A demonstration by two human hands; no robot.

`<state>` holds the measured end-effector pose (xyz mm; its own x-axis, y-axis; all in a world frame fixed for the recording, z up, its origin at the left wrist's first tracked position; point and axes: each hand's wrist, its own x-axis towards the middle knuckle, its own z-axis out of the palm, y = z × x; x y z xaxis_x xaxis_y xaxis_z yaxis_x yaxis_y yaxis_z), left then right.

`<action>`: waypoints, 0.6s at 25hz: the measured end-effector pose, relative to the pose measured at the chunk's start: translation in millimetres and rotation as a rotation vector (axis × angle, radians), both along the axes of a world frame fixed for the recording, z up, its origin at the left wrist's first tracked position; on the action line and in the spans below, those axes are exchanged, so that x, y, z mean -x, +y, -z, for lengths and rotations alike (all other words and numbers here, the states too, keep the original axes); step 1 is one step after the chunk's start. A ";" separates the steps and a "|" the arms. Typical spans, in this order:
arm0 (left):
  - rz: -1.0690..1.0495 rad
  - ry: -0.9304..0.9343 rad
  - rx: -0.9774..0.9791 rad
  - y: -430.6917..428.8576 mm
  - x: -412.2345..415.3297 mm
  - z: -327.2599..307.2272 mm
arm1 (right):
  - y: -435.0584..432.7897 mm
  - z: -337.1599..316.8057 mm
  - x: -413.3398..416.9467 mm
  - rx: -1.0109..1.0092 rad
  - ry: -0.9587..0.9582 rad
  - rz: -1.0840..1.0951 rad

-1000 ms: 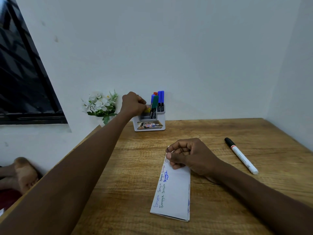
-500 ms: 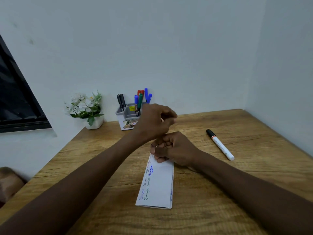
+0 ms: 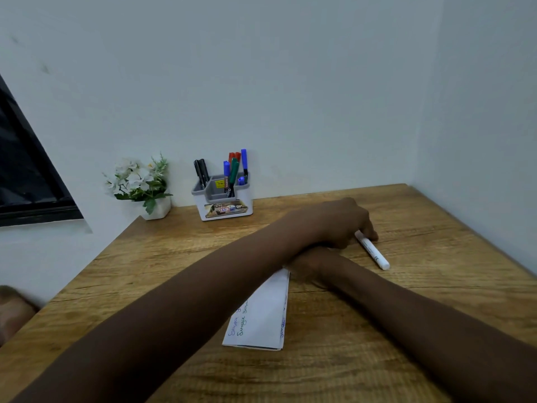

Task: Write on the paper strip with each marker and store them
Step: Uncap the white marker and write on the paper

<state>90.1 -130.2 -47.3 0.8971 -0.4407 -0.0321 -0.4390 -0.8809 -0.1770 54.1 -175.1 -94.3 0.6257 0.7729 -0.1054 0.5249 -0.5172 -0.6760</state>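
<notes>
1. The left hand point(image 3: 338, 223) reaches across the right forearm to the right side of the counter point(image 3: 441, 289). Its fingers point(image 3: 371, 232) curl down round the far end of the white marker point(image 3: 374, 252), covering the cap.
2. The white marker lies flat on the counter, slanting from the hand toward the near right, with its bare end free.
3. The right hand point(image 3: 313, 258) sits at the far end of the paper strip point(image 3: 263, 312), mostly hidden under the left forearm, so I cannot tell how its fingers lie.
4. The paper strip is folded and lies near the middle of the counter. Blue and green writing runs along its left edge.
5. The marker holder point(image 3: 223, 203), white with a grey inner tray, stands at the far edge against the wall.
6. Its left compartment holds two black markers point(image 3: 201, 171), upright and side by side.
7. Its right side holds the coloured ones: a blue marker point(image 3: 226, 172), a green marker point(image 3: 233, 172) that leans left across it, red markers point(image 3: 234, 155) behind, and a taller blue marker point(image 3: 244, 161) at the far right. Which of the right-hand compartments each stands in is unclear.
8. A white pot of white flowers point(image 3: 139, 181) stands just left of the holder.
</notes>
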 end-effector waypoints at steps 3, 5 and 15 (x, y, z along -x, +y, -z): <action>-0.007 -0.041 0.000 0.9 1.7 -0.4 | 5.2 -1.8 0.6 -0.014 0.008 -0.024; -0.018 -0.076 0.067 6.2 8.2 -4.1 | 4.2 -2.9 7.0 0.034 -0.071 -0.144; -0.099 -0.421 0.392 90.0 81.1 -13.4 | 11.3 4.7 4.2 -0.571 0.399 -0.056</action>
